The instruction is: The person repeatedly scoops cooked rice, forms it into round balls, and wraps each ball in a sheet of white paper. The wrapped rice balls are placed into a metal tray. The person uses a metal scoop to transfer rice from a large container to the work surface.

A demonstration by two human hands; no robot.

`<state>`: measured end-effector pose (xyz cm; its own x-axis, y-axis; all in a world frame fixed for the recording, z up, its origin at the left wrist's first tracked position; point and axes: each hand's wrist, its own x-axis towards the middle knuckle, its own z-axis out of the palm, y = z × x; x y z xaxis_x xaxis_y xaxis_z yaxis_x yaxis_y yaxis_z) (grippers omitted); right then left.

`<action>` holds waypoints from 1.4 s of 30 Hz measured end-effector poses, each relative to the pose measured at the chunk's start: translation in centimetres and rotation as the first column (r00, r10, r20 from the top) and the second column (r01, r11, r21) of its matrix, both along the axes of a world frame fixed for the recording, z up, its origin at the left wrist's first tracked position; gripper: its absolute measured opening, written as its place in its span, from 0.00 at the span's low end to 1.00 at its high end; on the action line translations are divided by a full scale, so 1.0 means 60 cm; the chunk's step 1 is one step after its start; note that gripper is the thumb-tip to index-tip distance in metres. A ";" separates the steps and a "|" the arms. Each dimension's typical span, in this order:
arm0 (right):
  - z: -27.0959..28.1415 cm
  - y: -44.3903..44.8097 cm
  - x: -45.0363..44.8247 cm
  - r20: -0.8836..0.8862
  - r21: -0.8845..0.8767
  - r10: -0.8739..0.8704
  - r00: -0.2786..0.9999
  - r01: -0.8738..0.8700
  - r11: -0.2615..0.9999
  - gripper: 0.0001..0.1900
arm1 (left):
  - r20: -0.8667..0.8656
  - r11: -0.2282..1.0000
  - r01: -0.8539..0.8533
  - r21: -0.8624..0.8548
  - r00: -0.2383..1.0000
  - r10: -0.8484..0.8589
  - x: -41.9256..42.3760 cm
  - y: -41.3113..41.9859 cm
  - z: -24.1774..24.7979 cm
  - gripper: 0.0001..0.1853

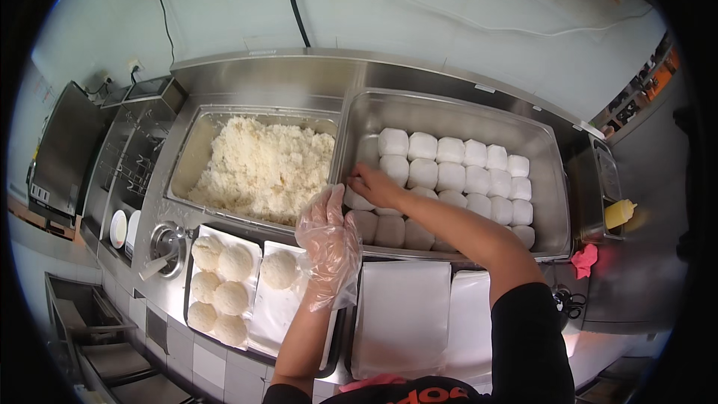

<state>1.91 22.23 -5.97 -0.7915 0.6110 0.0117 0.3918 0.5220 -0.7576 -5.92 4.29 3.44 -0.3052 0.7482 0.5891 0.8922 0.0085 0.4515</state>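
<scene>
My left hand (330, 241), in a clear plastic glove, is over the steel rim between two deep pans. Its palm is hidden, so what it may hold cannot be seen. Bare, my right hand (374, 184) reaches into the left end of the right-hand steel pan (541, 151), its fingers bent just above a white dough ball (357, 201). Rows of smooth white dough balls (450, 149) sit packed together in that pan, some hidden by my forearm. The left-hand pan (188, 165) holds a heap of pale, crumb-like coating (266, 171).
Nearer me, a dark tray (331, 356) holds several crumb-coated balls (231, 297) on white paper. Paper sheets (404, 314) lie on the tray beside it. A round container with a handled tool (168, 249) stands left; a yellow squeeze bottle (620, 214), pink cloth (584, 261) and scissors (571, 303) are right.
</scene>
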 end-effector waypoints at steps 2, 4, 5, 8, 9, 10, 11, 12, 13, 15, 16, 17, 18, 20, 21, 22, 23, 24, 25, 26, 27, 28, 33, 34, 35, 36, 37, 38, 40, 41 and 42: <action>-0.005 0.005 -0.008 0.235 0.105 0.078 0.969 -0.106 0.989 0.18 | -0.009 1.000 0.014 0.019 1.000 -0.014 -0.001 0.000 0.001 0.24; 0.004 0.017 -0.021 0.415 0.109 0.159 0.896 -0.222 0.969 0.20 | 0.003 1.000 0.017 0.014 1.000 -0.017 -0.001 0.001 0.005 0.24; 0.010 0.021 -0.027 0.470 0.060 0.225 0.854 -0.285 0.957 0.21 | 0.013 1.000 0.009 -0.003 1.000 -0.009 -0.001 0.002 0.006 0.24; 0.023 0.007 -0.030 0.514 0.070 0.232 0.826 -0.309 0.948 0.22 | 0.069 1.000 0.019 0.012 0.997 -0.020 0.001 0.004 0.007 0.24; 0.022 -0.003 -0.025 0.535 0.094 0.179 0.825 -0.269 0.958 0.23 | 0.097 0.999 0.026 0.029 0.995 -0.028 0.002 0.005 0.005 0.24; 0.019 -0.016 -0.021 0.497 0.105 0.130 0.858 -0.208 0.972 0.24 | 0.084 0.999 0.025 0.030 0.996 -0.027 0.002 0.005 0.002 0.24; 0.012 -0.031 -0.016 0.477 0.111 0.058 0.877 -0.125 0.986 0.25 | 0.069 0.999 0.021 0.031 0.997 -0.023 0.002 0.005 -0.001 0.23; 0.005 -0.042 -0.015 0.445 0.104 0.014 0.895 -0.068 0.992 0.26 | 0.052 0.999 0.011 0.031 0.999 -0.013 0.001 0.005 -0.003 0.23; -0.002 -0.046 -0.013 0.451 0.092 0.024 0.892 -0.073 0.993 0.27 | 0.028 1.000 -0.003 0.022 1.000 0.003 0.000 0.004 -0.006 0.24; -0.014 -0.047 -0.004 0.397 0.079 0.061 0.916 -0.100 0.992 0.30 | -0.025 0.999 -0.037 0.009 0.999 0.038 0.000 0.004 -0.011 0.26; -0.015 -0.040 -0.004 0.431 0.026 0.123 0.894 -0.148 0.989 0.32 | 0.011 0.999 -0.022 0.030 1.000 0.021 0.000 0.006 -0.013 0.25; -0.013 -0.037 -0.003 0.408 0.049 0.171 0.897 -0.209 0.977 0.33 | 0.002 0.999 -0.005 0.042 1.000 0.005 0.001 0.007 -0.014 0.25; -0.006 -0.033 -0.002 0.372 0.101 0.159 0.914 -0.210 0.973 0.34 | 0.008 0.999 0.002 0.052 1.000 -0.002 0.000 0.008 -0.016 0.26; 0.030 -0.018 -0.003 0.609 0.106 0.348 0.712 -0.508 0.855 0.36 | 0.038 0.995 0.050 0.091 0.998 -0.054 -0.010 0.002 -0.016 0.24; 0.052 -0.022 -0.006 0.594 0.051 0.315 0.740 -0.426 0.903 0.35 | 0.239 0.992 0.064 0.111 0.967 -0.089 -0.018 -0.007 -0.017 0.24; 0.080 -0.027 -0.007 0.594 -0.003 0.283 0.753 -0.350 0.937 0.34 | 0.417 0.987 0.090 0.132 0.898 -0.138 -0.034 -0.018 -0.018 0.24; 0.111 -0.035 -0.005 0.598 -0.057 0.248 0.762 -0.268 0.962 0.32 | 0.592 0.984 0.118 0.131 0.787 -0.173 -0.051 -0.028 -0.019 0.24; 0.142 -0.046 0.002 0.655 0.046 0.247 0.714 -0.364 0.930 0.25 | 0.461 0.990 0.089 0.113 0.877 -0.132 -0.078 -0.054 -0.021 0.24; 0.171 -0.064 0.022 0.479 0.156 0.256 0.840 -0.369 0.916 0.23 | 0.330 0.996 0.060 0.064 0.941 -0.078 -0.109 -0.089 -0.023 0.25; 0.195 -0.091 0.051 0.275 0.261 0.254 0.927 -0.326 0.909 0.22 | 0.178 0.980 0.185 -0.074 0.969 -0.170 -0.130 -0.121 -0.029 0.25; 0.217 -0.116 0.083 0.130 0.333 0.229 0.965 -0.260 0.906 0.21 | 0.042 0.933 0.283 -0.223 0.959 -0.281 -0.147 -0.152 -0.039 0.25; 0.238 -0.136 0.114 -0.025 0.320 0.244 0.969 -0.224 0.921 0.18 | -0.062 0.859 0.342 -0.381 0.918 -0.392 -0.149 -0.169 -0.056 0.24; 0.253 -0.241 0.261 -0.113 0.191 0.222 0.969 -0.198 0.961 0.08 | -0.206 0.804 0.416 -0.425 0.820 -0.534 -0.100 -0.180 -0.137 0.23; 0.239 -0.256 0.282 0.033 0.238 0.166 0.986 -0.169 0.956 0.08 | -0.225 0.821 0.370 -0.435 0.838 -0.497 -0.092 -0.176 -0.144 0.23; 0.219 -0.266 0.295 0.124 0.317 0.128 0.984 -0.162 0.934 0.07 | -0.247 0.833 0.300 -0.465 0.859 -0.448 -0.087 -0.170 -0.146 0.24; 0.197 -0.275 0.308 0.281 0.355 0.059 0.958 -0.161 0.921 0.07 | -0.199 0.825 0.243 -0.511 0.900 -0.389 -0.080 -0.166 -0.143 0.22; 0.173 -0.290 0.323 0.207 0.468 0.014 0.978 -0.111 0.876 0.08 | -0.159 0.884 0.281 -0.375 0.920 -0.359 -0.075 -0.163 -0.136 0.22; 0.148 -0.308 0.335 0.196 0.539 -0.053 0.979 -0.062 0.840 0.08 | -0.107 0.914 0.279 -0.295 0.941 -0.322 -0.070 -0.160 -0.126 0.22; 0.097 -0.340 0.352 0.255 0.579 -0.171 0.952 -0.009 0.815 0.11 | -0.027 0.947 0.312 -0.072 0.949 -0.315 -0.049 -0.155 -0.099 0.23; 0.075 -0.341 0.356 0.177 0.641 -0.245 0.953 0.078 0.763 0.11 | -0.021 0.933 0.356 -0.050 0.934 -0.358 -0.031 -0.157 -0.087 0.23; 0.055 -0.344 0.358 0.155 0.662 -0.317 0.936 0.140 0.736 0.12 | -0.014 0.917 0.397 -0.030 0.917 -0.398 -0.005 -0.161 -0.078 0.23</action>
